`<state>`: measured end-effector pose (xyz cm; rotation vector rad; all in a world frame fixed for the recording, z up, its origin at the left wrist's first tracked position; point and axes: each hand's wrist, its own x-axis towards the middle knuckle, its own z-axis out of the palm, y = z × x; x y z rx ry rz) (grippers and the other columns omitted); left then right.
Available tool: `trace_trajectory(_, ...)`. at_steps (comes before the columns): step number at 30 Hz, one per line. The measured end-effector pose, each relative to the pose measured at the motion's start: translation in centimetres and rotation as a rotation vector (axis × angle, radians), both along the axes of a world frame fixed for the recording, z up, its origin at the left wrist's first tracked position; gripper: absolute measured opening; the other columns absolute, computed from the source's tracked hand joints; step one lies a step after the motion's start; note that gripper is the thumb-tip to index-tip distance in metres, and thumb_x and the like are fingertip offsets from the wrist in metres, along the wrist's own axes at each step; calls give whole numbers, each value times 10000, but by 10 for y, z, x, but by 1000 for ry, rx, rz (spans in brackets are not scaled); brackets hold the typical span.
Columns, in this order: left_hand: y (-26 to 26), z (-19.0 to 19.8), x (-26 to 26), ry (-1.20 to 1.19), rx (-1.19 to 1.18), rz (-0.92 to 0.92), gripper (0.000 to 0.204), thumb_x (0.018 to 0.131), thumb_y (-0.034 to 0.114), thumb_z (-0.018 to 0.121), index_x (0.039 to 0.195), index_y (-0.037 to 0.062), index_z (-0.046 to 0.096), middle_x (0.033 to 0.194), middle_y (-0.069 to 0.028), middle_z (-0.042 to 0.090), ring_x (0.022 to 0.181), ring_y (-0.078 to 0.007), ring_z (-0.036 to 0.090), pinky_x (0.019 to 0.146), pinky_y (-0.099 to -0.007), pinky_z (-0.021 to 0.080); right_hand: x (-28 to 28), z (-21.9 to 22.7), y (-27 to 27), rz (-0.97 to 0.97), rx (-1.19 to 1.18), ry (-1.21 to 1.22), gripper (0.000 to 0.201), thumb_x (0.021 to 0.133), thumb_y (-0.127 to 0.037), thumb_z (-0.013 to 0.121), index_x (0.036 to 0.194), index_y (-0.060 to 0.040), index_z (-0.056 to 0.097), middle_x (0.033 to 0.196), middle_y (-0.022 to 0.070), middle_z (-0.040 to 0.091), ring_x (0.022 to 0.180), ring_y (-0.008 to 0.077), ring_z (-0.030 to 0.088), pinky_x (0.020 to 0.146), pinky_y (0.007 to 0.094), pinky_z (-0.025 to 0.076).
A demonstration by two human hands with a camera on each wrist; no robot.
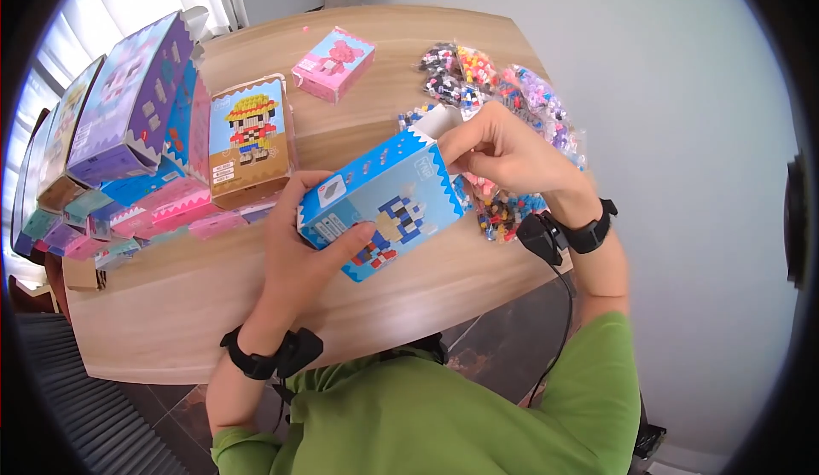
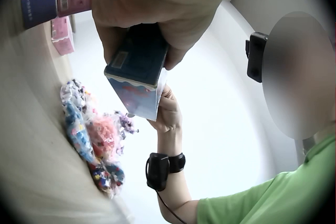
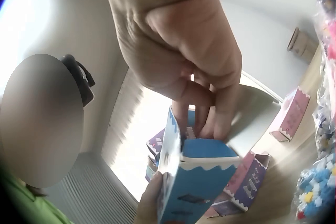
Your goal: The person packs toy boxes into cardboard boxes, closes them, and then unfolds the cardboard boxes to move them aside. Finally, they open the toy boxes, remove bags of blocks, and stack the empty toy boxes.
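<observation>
My left hand grips a blue cardboard building-block box, thumb on the front panel with its picture of a blue block figure. The box is tilted above the table, its open end to the right. In the left wrist view the left hand holds the box from above. My right hand is at the open end, its fingers reaching down inside past the raised flap. The box walls hide the fingertips, so I cannot tell whether they pinch anything.
Bags of small coloured blocks lie on the table at the right, partly behind the right hand. A pink box is at the back. Further left stand a brown-and-blue box and a stack with a purple box.
</observation>
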<state>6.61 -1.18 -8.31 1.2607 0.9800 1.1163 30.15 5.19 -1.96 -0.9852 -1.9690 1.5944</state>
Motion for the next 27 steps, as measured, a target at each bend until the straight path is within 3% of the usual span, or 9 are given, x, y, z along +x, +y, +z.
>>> trace_trajectory(3, -3, -2, 3, 26, -1, -6, 434, 694, 102, 736, 1035, 30, 478, 898, -45, 563, 810, -89, 563, 652, -218, 482, -3, -1, 0, 164, 158, -246, 217, 701, 134, 480, 843, 83, 636, 744, 82, 634, 674, 62, 541, 623, 208, 466)
trace_trajectory(6, -7, -5, 0, 73, 58, -14, 449, 689, 104, 734, 1049, 33, 476, 914, -42, 556, 812, -88, 556, 660, -219, 478, -8, -32, -3, 196, -9, 101, 153, 722, 106, 551, 842, 77, 641, 721, 71, 644, 675, 56, 554, 625, 212, 477)
trace_trajectory(9, -9, -7, -6, 42, 13, -24, 464, 691, 102, 725, 1075, 34, 472, 930, -38, 548, 842, -92, 542, 702, -226, 462, -13, -42, -11, -16, -88, 85, 115, 724, 64, 624, 835, 62, 653, 734, 67, 656, 714, 61, 570, 656, 220, 485)
trace_trajectory(17, -23, 12, -27, -44, -44, -30, 548, 681, 139, 724, 1148, 27, 461, 999, -45, 538, 913, -103, 518, 792, -232, 420, 10, 10, -15, -91, 81, 17, 93, 701, 77, 637, 779, 38, 669, 739, 86, 661, 658, 85, 604, 613, 199, 491)
trace_trajectory(24, -29, 16, -59, 123, -86, -44, 547, 693, 171, 729, 1151, 27, 467, 1015, -51, 541, 910, -111, 521, 791, -242, 428, 57, 17, 59, -373, 205, -62, 175, 739, 12, 636, 912, 5, 662, 786, 117, 656, 701, 145, 627, 639, 252, 533)
trace_trajectory(27, -32, 15, -59, 110, -134, -54, 550, 694, 179, 735, 1149, 25, 468, 1004, -52, 541, 896, -112, 523, 777, -243, 434, 51, 5, 108, -438, 162, -157, 167, 750, -11, 640, 914, -9, 665, 756, 82, 644, 647, 118, 605, 613, 221, 519)
